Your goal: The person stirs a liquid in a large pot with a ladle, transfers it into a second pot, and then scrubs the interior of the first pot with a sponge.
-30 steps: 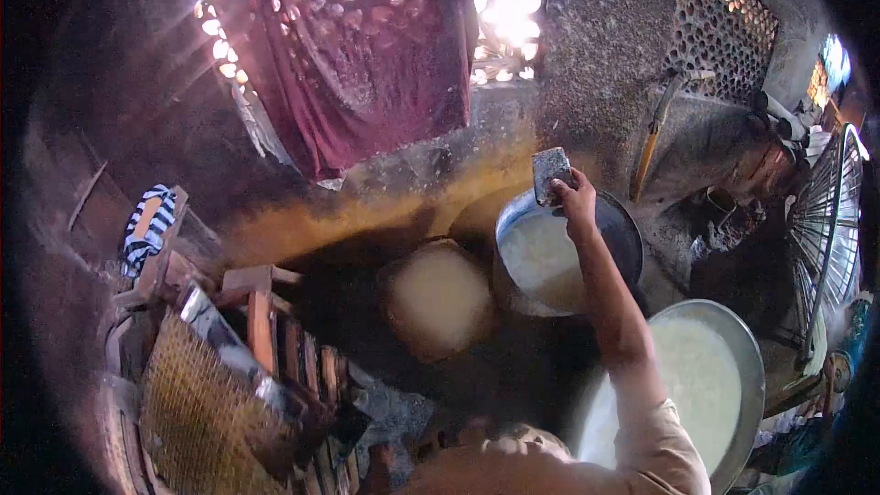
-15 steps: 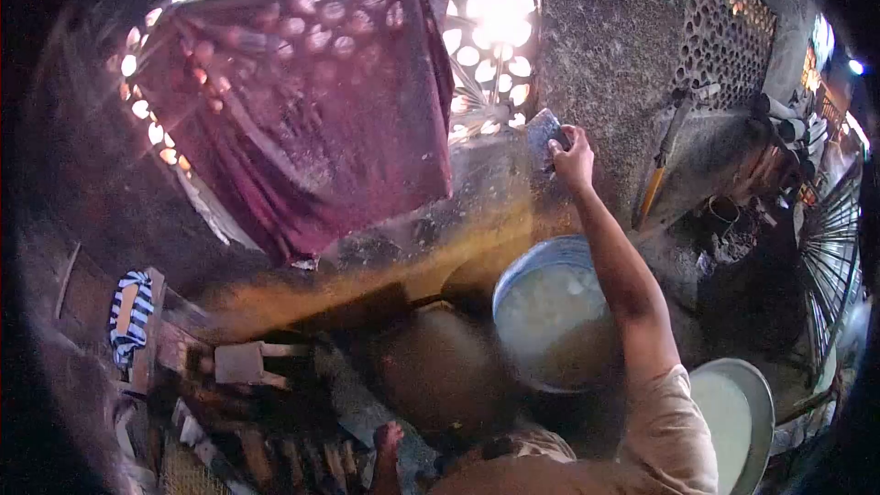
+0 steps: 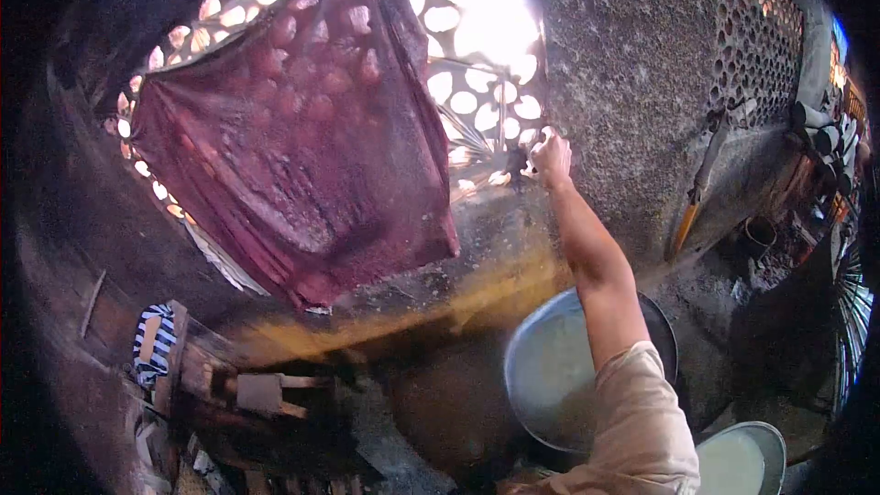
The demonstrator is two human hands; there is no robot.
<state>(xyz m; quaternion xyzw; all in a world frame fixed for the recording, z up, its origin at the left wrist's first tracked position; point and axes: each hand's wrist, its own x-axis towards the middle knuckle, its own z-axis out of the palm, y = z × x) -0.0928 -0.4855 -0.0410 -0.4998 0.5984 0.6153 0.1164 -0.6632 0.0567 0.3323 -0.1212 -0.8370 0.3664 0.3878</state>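
Observation:
My right hand (image 3: 551,159) is stretched up and forward to the lower right corner of the perforated window (image 3: 463,96), at the sill. Its fingers are curled closed, and glare and the hand itself hide what is in them. A small dark shape shows just left of the fingertips; its kind cannot be made out. Below my forearm stands a wide metal pan (image 3: 550,362) of pale, cloudy liquid. My left hand is outside the view.
A maroon cloth (image 3: 312,147) hangs over most of the window. At the lower right is a second pan (image 3: 733,463) with whitish liquid. A yellow-handled tool (image 3: 684,225) leans on the wall. On the left are a low wooden stool (image 3: 259,393) and a striped cloth (image 3: 154,344).
My right hand has gone from holding up a flat, dark rectangular object to reaching the window's corner, where that object no longer shows clearly. My left hand has left the view. The camera has shifted.

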